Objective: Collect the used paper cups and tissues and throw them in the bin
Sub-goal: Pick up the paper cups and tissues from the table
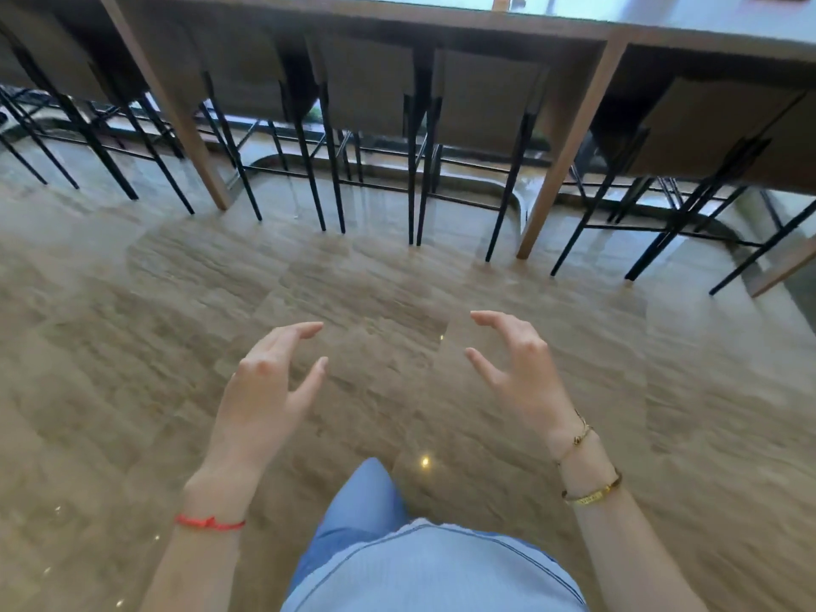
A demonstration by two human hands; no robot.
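Glossy tan stone-look floor (pixel 221 280), slightly blurred. Along the top runs a long grey-topped counter on slanted wooden legs (pixel 569 139), with black metal-legged stools (pixel 366 125) tucked under it. Both hands hang over the floor, well apart, holding nothing. Left hand (pixel 265 390): fingers loosely spread, thumb apart, thin red string bracelet (pixel 209 522) at the wrist. Right hand (pixel 521 368): same relaxed spread, gold chain and gold bangle (pixel 594 494) on the wrist. Small objects on the counter's far edge, possibly cups; too cropped to tell.
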